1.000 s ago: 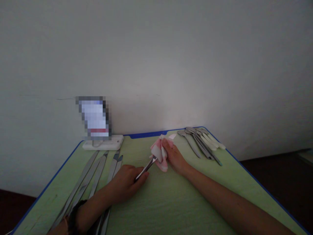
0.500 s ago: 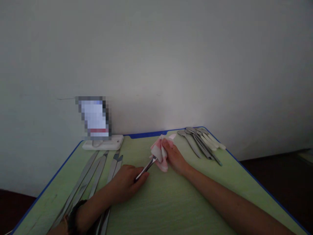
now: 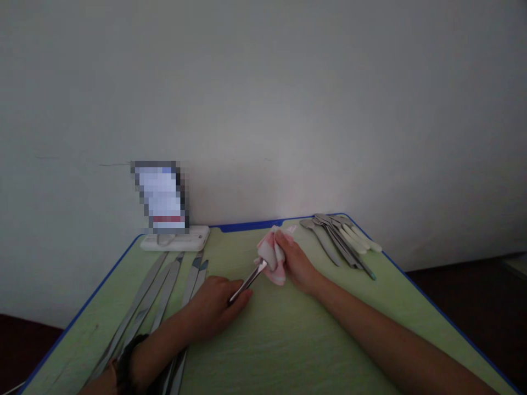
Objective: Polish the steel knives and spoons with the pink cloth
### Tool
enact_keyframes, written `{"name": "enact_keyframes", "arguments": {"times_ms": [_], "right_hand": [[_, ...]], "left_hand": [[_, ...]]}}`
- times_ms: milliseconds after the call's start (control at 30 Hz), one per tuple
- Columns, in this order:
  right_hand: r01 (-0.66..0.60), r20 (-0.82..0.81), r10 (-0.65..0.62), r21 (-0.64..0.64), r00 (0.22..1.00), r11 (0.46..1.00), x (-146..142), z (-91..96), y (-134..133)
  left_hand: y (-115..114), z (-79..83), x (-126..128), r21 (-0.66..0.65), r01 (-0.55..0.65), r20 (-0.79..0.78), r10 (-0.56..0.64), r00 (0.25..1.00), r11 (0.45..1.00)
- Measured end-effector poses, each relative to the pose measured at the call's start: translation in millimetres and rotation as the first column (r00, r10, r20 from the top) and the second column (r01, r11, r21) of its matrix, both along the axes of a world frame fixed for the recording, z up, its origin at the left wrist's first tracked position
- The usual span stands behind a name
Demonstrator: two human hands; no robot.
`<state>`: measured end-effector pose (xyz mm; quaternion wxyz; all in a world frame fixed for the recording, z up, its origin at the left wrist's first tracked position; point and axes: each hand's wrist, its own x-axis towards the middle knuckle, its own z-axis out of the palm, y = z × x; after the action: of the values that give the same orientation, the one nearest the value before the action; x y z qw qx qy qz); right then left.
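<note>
My left hand (image 3: 214, 310) is closed on the handle of a slim metal utensil (image 3: 247, 282) that points up and to the right over the green table (image 3: 288, 340). Around the utensil's far end, my right hand (image 3: 294, 263) squeezes a pink and white cloth (image 3: 272, 258), so that end is hidden inside the cloth. Both hands sit near the middle of the table, with my forearms resting on it.
Several long metal knives (image 3: 164, 291) lie in a row on the left. A bunch of spoons (image 3: 337, 238), some with pale handles, lies at the back right. A blurred screen on a white stand (image 3: 175, 241) leans by the wall. The table's blue edge (image 3: 247, 225) meets the wall.
My right hand with the cloth has shifted slightly right along the utensil. The left hand has stayed put.
</note>
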<state>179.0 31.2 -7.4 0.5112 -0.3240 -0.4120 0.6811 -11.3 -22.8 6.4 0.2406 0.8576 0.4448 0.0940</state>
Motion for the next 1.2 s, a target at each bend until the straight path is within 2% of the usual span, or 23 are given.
{"name": "enact_keyframes", "arguments": {"times_ms": [133,233,333,433,533,600,667,767,833,900,1067,1200], "right_hand": [[0.121,-0.255,-0.158,-0.156,0.954,0.980,0.9,4.4,5.4],[0.149,-0.277,-0.193,-0.171,0.941,0.974,1.3,7.1,6.5],[0.111,-0.222,-0.127,-0.085,0.967,0.990,0.8,6.4,4.8],[0.022,-0.055,-0.021,0.024,0.998,0.999,0.8,1.3,1.7],[-0.075,0.121,0.061,0.113,0.991,0.991,2.1,-5.3,-0.7],[-0.089,0.155,0.069,0.132,0.986,0.987,2.6,-7.8,-1.0],[-0.051,0.119,0.038,0.107,0.992,0.993,2.1,-7.6,-0.3],[0.030,-0.044,-0.030,-0.003,0.999,1.000,-0.3,-2.2,1.7],[0.055,-0.156,-0.065,-0.071,0.986,0.996,-2.0,2.3,2.6],[0.057,-0.191,-0.073,-0.087,0.979,0.995,-2.6,5.4,2.4],[-0.023,0.006,0.023,0.037,1.000,0.999,-0.1,2.9,-2.0],[-0.102,0.157,0.082,0.127,0.984,0.987,0.7,-1.0,-4.2]], "left_hand": [[-1.0,0.0,0.7,-0.015,-0.008,-0.025,0.008,1.000,1.000],[-1.0,-0.6,0.3,-0.008,-0.013,-0.044,0.012,0.999,1.000],[-0.3,-1.8,-1.1,0.007,-0.003,-0.041,0.004,0.999,1.000],[0.4,-2.5,-2.4,0.018,0.006,-0.016,-0.005,1.000,1.000],[0.3,-1.8,-2.6,0.009,0.004,0.009,-0.004,1.000,1.000],[0.1,-1.2,-2.5,0.006,0.003,0.020,-0.003,1.000,1.000],[0.1,-0.9,-2.5,0.008,0.002,0.026,-0.002,1.000,1.000],[0.5,-1.4,-2.6,0.006,-0.002,0.023,0.002,1.000,1.000],[1.0,-2.1,-2.7,0.005,-0.004,0.009,0.004,1.000,1.000],[1.4,-2.8,-2.8,0.010,-0.004,0.000,0.004,1.000,1.000],[1.5,-4.3,-3.6,0.036,-0.001,0.010,0.001,1.000,0.999],[1.0,-4.5,-4.2,0.058,-0.006,-0.003,0.006,1.000,0.998]]}}
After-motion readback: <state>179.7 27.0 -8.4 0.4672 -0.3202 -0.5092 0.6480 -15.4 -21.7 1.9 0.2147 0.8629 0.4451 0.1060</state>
